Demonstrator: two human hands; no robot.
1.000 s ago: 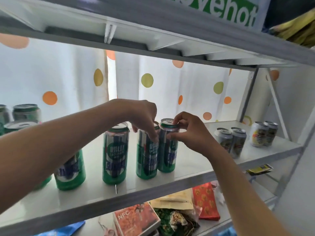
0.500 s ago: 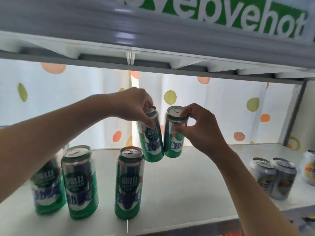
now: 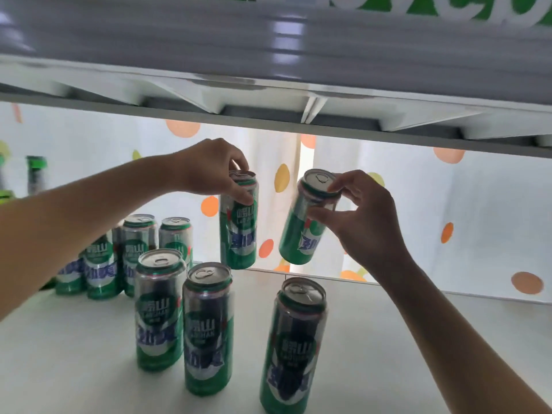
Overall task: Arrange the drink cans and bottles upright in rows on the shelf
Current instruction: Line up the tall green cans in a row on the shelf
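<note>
2 green cans (image 3: 239,222) (image 3: 301,222) hang above the shelf (image 3: 388,339), each hand's (image 3: 209,168) (image 3: 364,216) grip grasping 1.

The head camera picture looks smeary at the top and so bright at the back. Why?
Head view: the upper shelf is streaked by motion blur; daylight glows through the dotted curtain, backlighting both hands' cans; the right hand and its tilted can are slightly smeared; the front cans look sharper.

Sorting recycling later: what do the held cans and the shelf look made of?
Both held cans look like thin aluminium: silvery pull-tab tops, glossy green printed sides. The shelf looks like white painted metal or laminate, smooth and faintly reflective; which one is unclear.
</note>
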